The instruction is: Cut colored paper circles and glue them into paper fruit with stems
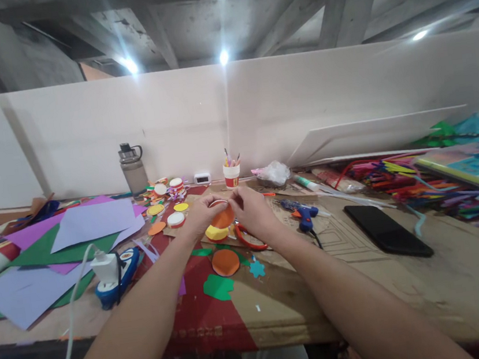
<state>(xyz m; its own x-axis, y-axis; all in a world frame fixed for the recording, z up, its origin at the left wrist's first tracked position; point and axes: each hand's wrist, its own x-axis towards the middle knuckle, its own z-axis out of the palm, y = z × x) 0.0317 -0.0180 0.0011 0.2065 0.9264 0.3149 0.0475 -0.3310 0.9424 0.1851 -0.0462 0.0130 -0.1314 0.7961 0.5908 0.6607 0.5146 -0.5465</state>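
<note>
Just above the middle of the table, my left hand pinches an orange round disc by its left and upper edge. My right hand has its fingers closed at the disc's right edge; its fingertips are partly hidden. Right below them lies a yellow disc. Nearer to me are another orange disc, a green paper scrap and a small teal flower-shaped piece. A tool with red-orange handles lies partly under my right hand.
On the right are a blue glue gun, a black phone and a heap of colourful pipe cleaners. At left lie a blue power strip and purple paper sheets. A bottle and a paper cup stand behind.
</note>
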